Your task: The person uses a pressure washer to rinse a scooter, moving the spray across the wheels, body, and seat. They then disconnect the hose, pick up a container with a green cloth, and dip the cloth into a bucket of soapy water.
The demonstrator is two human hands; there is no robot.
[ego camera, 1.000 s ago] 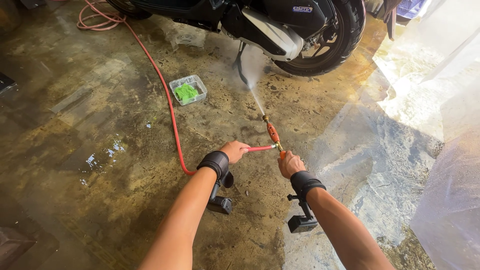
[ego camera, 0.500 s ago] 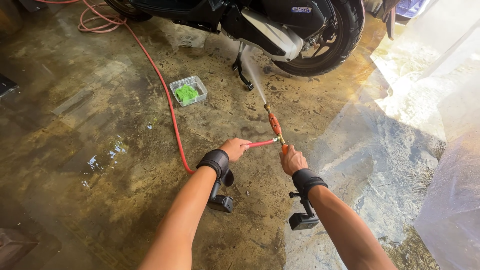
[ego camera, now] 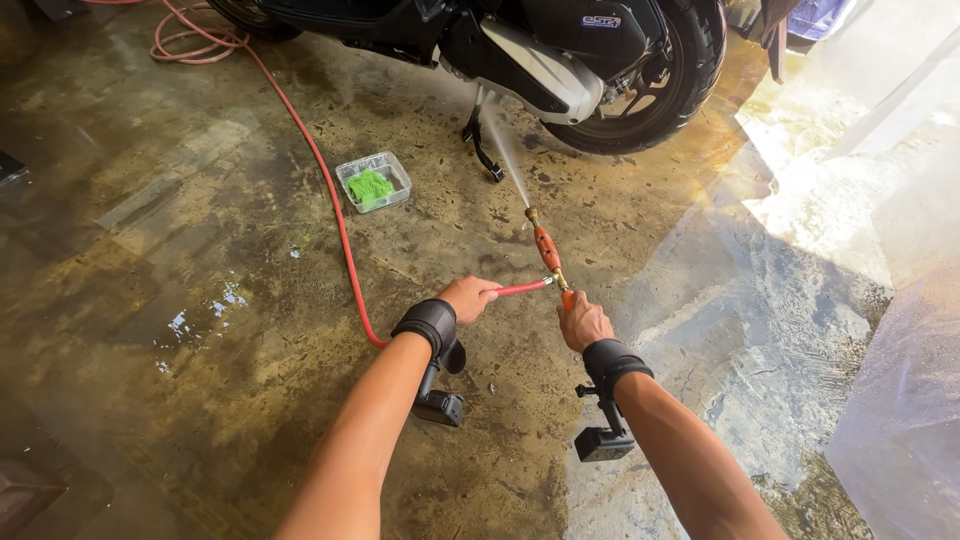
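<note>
The right hand (ego camera: 583, 322) clamps the orange spray nozzle (ego camera: 546, 248); the left hand (ego camera: 468, 297) pinches the red hose (ego camera: 335, 225) just behind. Keeping both wrists steady should hold the jet on the scooter (ego camera: 545, 55) underside.

An orange spray nozzle (ego camera: 546, 250) on a red hose (ego camera: 330, 200) jets water, tilted upward.

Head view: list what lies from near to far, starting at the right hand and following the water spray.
Right hand → orange spray nozzle → water jet → scooter.
</note>
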